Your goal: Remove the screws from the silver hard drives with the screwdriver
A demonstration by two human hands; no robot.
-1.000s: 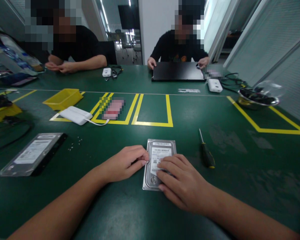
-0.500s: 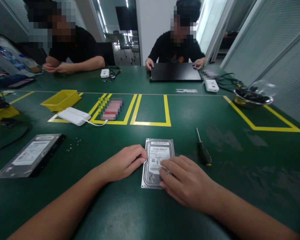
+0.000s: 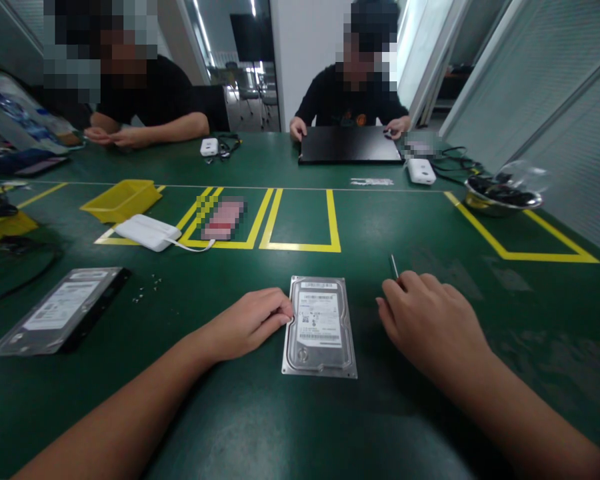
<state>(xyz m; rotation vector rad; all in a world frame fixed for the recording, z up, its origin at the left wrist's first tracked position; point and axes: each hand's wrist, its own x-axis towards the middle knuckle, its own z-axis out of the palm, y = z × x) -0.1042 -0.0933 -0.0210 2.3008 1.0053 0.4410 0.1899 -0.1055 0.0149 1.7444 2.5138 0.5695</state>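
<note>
Two hands: my left hand (image 3: pixel 250 323) curls against the hard drive (image 3: pixel 320 327); my right hand (image 3: pixel 430 323) covers the screwdriver (image 3: pixel 393 265), grip hidden.

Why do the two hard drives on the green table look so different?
The middle hard drive lies bare and square to the viewer, while the left hard drive sits inside a clear shiny bag and lies slanted. The left hand touches the middle hard drive's edge; no hand is near the left hard drive. Both lie flat, label up, with white stickers.
</note>
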